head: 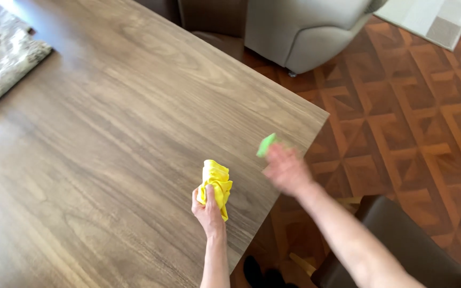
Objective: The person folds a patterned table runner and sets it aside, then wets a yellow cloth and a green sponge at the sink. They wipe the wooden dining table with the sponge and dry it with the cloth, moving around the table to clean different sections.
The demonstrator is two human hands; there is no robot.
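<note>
The left hand (207, 207) has its fingers closed round a bunched yellow cloth (217, 184), held just above the wooden tabletop (108, 133) near its front edge; most of the fingers are hidden behind the folds. The right hand (285, 169) is smeared by motion near the tabletop's corner, a small green thing (266, 144) at its fingertips, too blurred to tell its kind or whether the fingers pinch it. A grey armchair (305, 32) and a dark seat (401, 250) are cut off by the frame.
</note>
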